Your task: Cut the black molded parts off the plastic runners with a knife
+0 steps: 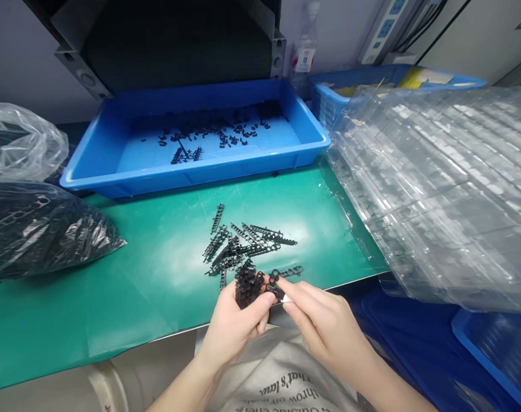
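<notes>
My left hand is closed around a bundle of black plastic strips with small ring-like loops, held just over the table's front edge. Beside it, my right hand pinches the end of a black plastic strip that meets the bundle. A small white bit shows at the right fingertips; I cannot tell what it is. Just beyond both hands, a loose pile of similar ladder-like black strips lies on the green table mat.
At the back stands a blue tray with scattered small black parts, below a dark conveyor-like chute. A clear bag of black parts lies left. Stacked clear plastic trays overhang the right side. A bottle and blue basket stand behind.
</notes>
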A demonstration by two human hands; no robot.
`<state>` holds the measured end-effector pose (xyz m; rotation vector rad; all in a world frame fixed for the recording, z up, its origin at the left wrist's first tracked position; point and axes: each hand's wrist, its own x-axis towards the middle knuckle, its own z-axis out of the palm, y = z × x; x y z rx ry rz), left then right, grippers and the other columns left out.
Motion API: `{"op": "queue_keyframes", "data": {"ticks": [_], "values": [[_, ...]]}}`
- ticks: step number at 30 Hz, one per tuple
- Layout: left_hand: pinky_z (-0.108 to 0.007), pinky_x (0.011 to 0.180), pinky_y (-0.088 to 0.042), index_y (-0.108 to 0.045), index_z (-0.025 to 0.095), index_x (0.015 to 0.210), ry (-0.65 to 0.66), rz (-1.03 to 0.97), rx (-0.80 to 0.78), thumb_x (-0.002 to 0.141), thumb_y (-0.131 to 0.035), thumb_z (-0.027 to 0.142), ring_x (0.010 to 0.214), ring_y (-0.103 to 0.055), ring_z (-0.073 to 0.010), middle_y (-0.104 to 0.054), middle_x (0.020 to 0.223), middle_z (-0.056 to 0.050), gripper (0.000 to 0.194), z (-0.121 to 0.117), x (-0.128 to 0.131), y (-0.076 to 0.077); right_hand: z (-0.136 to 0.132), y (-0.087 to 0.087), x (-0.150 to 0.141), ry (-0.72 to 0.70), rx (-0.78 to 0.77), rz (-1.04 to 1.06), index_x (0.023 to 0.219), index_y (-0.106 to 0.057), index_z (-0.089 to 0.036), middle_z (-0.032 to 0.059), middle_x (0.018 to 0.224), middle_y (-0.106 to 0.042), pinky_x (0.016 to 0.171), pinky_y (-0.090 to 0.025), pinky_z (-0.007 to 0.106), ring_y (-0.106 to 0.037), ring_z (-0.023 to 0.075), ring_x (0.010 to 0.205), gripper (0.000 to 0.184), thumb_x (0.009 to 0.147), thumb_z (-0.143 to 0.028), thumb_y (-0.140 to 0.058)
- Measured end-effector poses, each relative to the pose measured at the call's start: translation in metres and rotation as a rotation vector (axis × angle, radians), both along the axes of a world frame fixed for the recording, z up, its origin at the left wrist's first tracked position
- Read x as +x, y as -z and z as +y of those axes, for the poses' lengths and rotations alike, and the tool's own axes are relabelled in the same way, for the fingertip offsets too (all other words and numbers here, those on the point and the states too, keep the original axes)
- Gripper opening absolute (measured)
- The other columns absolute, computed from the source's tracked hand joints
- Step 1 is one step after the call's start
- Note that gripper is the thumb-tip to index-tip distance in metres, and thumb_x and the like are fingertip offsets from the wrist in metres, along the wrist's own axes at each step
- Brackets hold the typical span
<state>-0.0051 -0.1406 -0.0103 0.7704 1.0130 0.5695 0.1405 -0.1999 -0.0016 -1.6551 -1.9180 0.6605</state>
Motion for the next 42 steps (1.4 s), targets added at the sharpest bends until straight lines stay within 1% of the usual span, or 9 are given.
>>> {"op": "queue_keyframes", "data": {"ticks": [5, 12, 16, 20, 27, 33, 37, 39, 42], "values": [[-0.012, 0.031, -0.013, -0.049, 0.013, 0.083, 0.006, -0.025, -0.027, 0.064, -0.068, 0.042, 0.031, -0.026, 0.0002, -0.044, 0.044, 0.008, 0.039, -0.0002, -0.0006, 0.0008, -0.0003, -0.0016, 0.0007, 0.001, 0.006, 0.016, 0.12, -0.051, -0.014, 0.0057, 0.081, -0.061, 0.054, -0.044, 0.028, -0.056, 0.0178, 0.066, 0.033, 0.093, -0.02, -0.033], [-0.013, 0.032, -0.011, -0.049, 0.013, 0.082, -0.011, -0.005, -0.06, 0.062, -0.07, 0.041, 0.032, -0.026, 0.0002, -0.044, 0.046, 0.007, 0.041, -0.0001, 0.0009, -0.0025, -0.0006, -0.0026, 0.0002, 0.009, -0.025, 0.0, 0.118, -0.053, -0.014, 0.0056, 0.076, -0.06, 0.054, -0.044, 0.028, -0.055, 0.0168, 0.063, 0.034, 0.093, -0.021, -0.031], [-0.013, 0.031, -0.011, -0.049, 0.013, 0.082, 0.006, -0.013, -0.062, 0.06, -0.071, 0.043, 0.031, -0.025, 0.0005, -0.046, 0.047, 0.006, 0.043, 0.0016, 0.0012, -0.0029, -0.0008, -0.0025, 0.0, 0.024, -0.015, 0.009, 0.118, -0.053, -0.013, 0.0061, 0.077, -0.061, 0.054, -0.044, 0.028, -0.055, 0.0169, 0.063, 0.035, 0.093, -0.021, -0.031], [-0.013, 0.031, -0.012, -0.049, 0.013, 0.082, 0.011, -0.022, -0.067, 0.06, -0.071, 0.043, 0.032, -0.026, 0.001, -0.046, 0.05, 0.006, 0.044, 0.0029, 0.0008, -0.0005, -0.0006, -0.0023, 0.0004, 0.032, -0.009, 0.029, 0.12, -0.052, -0.013, 0.0055, 0.077, -0.06, 0.053, -0.043, 0.028, -0.055, 0.0171, 0.063, 0.035, 0.093, -0.021, -0.032], [-0.013, 0.03, -0.012, -0.047, 0.014, 0.083, 0.019, -0.018, -0.077, 0.059, -0.072, 0.045, 0.031, -0.027, -0.0002, -0.043, 0.045, 0.008, 0.046, 0.001, -0.001, 0.0043, -0.0001, -0.0015, -0.0015, 0.028, -0.004, 0.006, 0.116, -0.055, -0.012, 0.0059, 0.075, -0.06, 0.052, -0.043, 0.027, -0.055, 0.0168, 0.062, 0.035, 0.092, -0.021, -0.031], [-0.013, 0.032, -0.01, -0.048, 0.014, 0.081, -0.01, -0.017, -0.076, 0.06, -0.071, 0.042, 0.032, -0.027, 0.0003, -0.045, 0.047, 0.007, 0.042, -0.0001, -0.0004, 0.0013, -0.0005, -0.0028, -0.0017, 0.048, -0.009, 0.047, 0.119, -0.053, -0.013, 0.0062, 0.077, -0.062, 0.053, -0.044, 0.027, -0.056, 0.0171, 0.064, 0.036, 0.092, -0.021, -0.032], [-0.014, 0.031, -0.011, -0.047, 0.015, 0.083, 0.007, -0.008, -0.086, 0.059, -0.071, 0.044, 0.03, -0.026, 0.0003, -0.046, 0.047, 0.007, 0.045, -0.0006, 0.0004, 0.0027, -0.0005, -0.0025, -0.0011, 0.039, -0.02, 0.04, 0.118, -0.054, -0.013, 0.0065, 0.076, -0.061, 0.053, -0.045, 0.028, -0.056, 0.0173, 0.063, 0.036, 0.092, -0.022, -0.031], [-0.014, 0.031, -0.012, -0.047, 0.015, 0.083, 0.01, 0.002, -0.09, 0.059, -0.071, 0.044, 0.03, -0.026, -0.0002, -0.045, 0.046, 0.007, 0.044, -0.0006, 0.0012, 0.0033, -0.0013, -0.0015, -0.0009, 0.037, -0.014, 0.029, 0.118, -0.054, -0.012, 0.0069, 0.077, -0.061, 0.053, -0.044, 0.028, -0.056, 0.0173, 0.064, 0.036, 0.092, -0.022, -0.031], [-0.014, 0.032, -0.013, -0.048, 0.016, 0.081, 0.002, 0.009, -0.077, 0.06, -0.071, 0.04, 0.03, -0.024, -0.0004, -0.041, 0.043, 0.01, 0.04, -0.001, 0.0022, 0.0034, -0.0023, 0.0001, -0.0009, 0.029, -0.008, 0.014, 0.117, -0.055, -0.011, 0.0069, 0.076, -0.061, 0.054, -0.044, 0.027, -0.056, 0.0173, 0.064, 0.036, 0.092, -0.021, -0.031]]}}
